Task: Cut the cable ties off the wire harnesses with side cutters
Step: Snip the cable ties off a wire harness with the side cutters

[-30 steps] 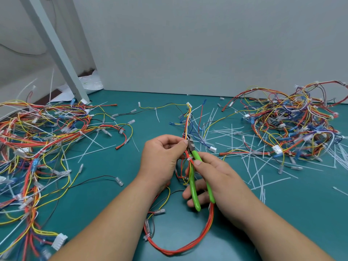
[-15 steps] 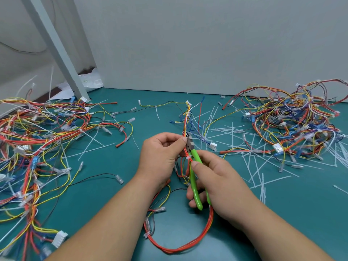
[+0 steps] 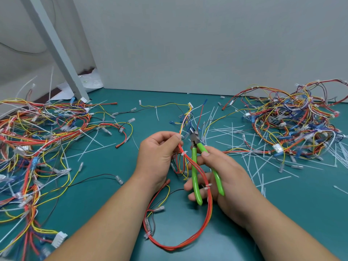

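Mid-job. Many cut cable ties (image 3: 231,132) litter counter (image 3: 291,204) at centre-right, so plenty is done.

Left hand (image 3: 158,153): thumb and fingers pinch red-and-yellow wire harness (image 3: 210,210), lifted above counter at centre.

Right hand (image 3: 226,176): fingers curl round side cutters (image 3: 194,162). Green handles spread, tip just beside wires, not on tie.

White tie (image 3: 184,153) still on bundle below pinch; at least two more further along loop.

Left pile (image 3: 37,138) and right pile (image 3: 291,125): cannot tell which is finished.

Containers: none in view.
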A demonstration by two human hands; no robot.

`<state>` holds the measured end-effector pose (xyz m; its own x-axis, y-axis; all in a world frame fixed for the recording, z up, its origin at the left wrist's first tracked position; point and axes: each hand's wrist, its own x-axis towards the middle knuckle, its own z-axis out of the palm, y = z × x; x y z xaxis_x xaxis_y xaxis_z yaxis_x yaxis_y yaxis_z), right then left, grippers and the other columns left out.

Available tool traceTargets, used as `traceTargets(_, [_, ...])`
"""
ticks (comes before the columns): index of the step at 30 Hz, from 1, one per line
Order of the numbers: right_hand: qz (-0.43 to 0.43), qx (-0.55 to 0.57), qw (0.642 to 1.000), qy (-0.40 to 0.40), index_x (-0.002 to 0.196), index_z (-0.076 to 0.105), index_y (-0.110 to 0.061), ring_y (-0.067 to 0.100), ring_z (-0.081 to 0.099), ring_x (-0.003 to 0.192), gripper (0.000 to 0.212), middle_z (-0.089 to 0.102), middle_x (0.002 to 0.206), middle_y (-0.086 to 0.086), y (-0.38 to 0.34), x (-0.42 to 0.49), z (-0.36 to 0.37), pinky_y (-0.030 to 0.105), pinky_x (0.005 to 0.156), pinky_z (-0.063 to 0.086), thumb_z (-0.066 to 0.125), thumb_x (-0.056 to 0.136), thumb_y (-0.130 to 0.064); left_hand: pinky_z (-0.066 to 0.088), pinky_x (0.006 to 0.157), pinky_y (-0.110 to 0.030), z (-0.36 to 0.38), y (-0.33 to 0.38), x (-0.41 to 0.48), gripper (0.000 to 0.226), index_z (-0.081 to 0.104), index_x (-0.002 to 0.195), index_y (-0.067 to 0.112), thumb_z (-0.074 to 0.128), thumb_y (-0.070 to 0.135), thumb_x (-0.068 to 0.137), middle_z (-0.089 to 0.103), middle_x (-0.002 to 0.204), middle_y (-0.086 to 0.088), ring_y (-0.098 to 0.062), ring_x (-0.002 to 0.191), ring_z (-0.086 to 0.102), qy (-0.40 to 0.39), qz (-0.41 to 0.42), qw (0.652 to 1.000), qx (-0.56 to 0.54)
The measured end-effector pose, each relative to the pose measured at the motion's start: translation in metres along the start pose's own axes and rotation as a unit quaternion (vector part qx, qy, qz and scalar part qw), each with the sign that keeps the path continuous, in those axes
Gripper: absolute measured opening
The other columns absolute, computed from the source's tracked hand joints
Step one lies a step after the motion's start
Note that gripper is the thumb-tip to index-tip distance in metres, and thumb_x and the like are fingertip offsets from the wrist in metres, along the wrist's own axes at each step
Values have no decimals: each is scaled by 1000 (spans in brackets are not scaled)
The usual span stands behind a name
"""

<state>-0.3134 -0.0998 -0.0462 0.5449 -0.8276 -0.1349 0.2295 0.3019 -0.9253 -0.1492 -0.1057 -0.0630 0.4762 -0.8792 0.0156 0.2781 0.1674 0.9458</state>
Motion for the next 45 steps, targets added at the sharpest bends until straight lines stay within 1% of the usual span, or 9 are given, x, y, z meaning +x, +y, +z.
traceTargets(8, [-3, 80, 997, -2, 129, 63, -11, 39, 69, 78, 57, 64, 102, 9, -8, 4, -6, 46, 62, 58, 61, 79, -38, 44, 51, -19, 1, -2, 4, 31, 72, 99, 12, 58, 12, 72, 62, 63, -3, -11, 53, 53, -5, -13, 999, 50])
traceTargets(13, [-24, 114, 993, 11, 132, 62, -13, 41, 68, 94, 56, 66, 114, 11, -14, 9, -15, 49, 66, 58, 58, 81, -36, 38, 48, -23, 1, -1, 4, 19, 73, 74, 23, 55, 21, 73, 52, 57, 1, -12, 51, 45, 6, -11, 997, 81])
traceTargets(17, [-28, 106, 994, 15, 133, 61, -14, 42, 69, 101, 54, 67, 134, 6, -12, 9, -16, 50, 70, 59, 57, 82, -35, 43, 65, -34, 2, 0, 1, 10, 71, 71, 25, 66, 32, 75, 61, 76, -3, -17, 62, 50, 14, 11, 994, 109])
traceTargets(20, [-36, 103, 994, 21, 136, 60, -14, 44, 69, 106, 57, 64, 139, 6, -11, 9, -15, 54, 77, 56, 57, 83, -35, 46, 99, -39, 2, 1, -1, 10, 73, 67, 25, 68, 33, 69, 67, 121, -2, -2, 107, 63, -3, 23, 992, 124])
traceTargets(22, [-36, 101, 994, 27, 137, 59, -14, 43, 70, 105, 58, 62, 141, 5, -11, 10, -16, 54, 77, 53, 57, 83, -36, 41, 108, -43, 2, 3, -2, 9, 73, 66, 24, 69, 32, 67, 70, 119, -1, -5, 119, 59, -22, 11, 995, 100])
traceTargets(25, [-43, 107, 993, 31, 133, 61, -14, 38, 72, 99, 55, 64, 139, 4, -13, 9, -18, 47, 68, 58, 57, 83, -36, 48, 89, -43, 0, 0, -1, 7, 71, 71, 21, 65, 20, 75, 77, 106, -8, -20, 96, 65, -42, -5, 998, 40])
traceTargets(34, [-67, 107, 991, 41, 126, 64, -21, 36, 73, 102, 45, 65, 137, -1, -13, 11, -21, 52, 78, 58, 57, 84, -36, 58, 72, -26, -7, 8, -3, 31, 55, 109, 11, 61, 6, 79, 73, 113, -25, -32, 103, 73, -109, -51, 989, -89])
traceTargets(40, [-126, -79, 987, 65, 116, 71, -41, 22, 73, 96, 43, 69, 122, -6, -10, 9, -21, 42, 78, 58, 68, 73, -45, 60, 71, -23, -9, 12, -1, 42, 60, 122, 3, 65, 7, 80, 72, 115, -24, -27, 104, 73, -108, -87, 983, -120])
traceTargets(45, [-261, -311, 912, 52, 139, 55, -47, 18, 65, 109, 62, 61, 121, -13, -7, 0, -20, 25, 88, 53, 66, 78, -48, 59, 76, -23, -9, 12, -2, 20, 81, 98, 15, 66, 5, 88, 72, 118, -21, -23, 105, 73, -120, -78, 983, -119])
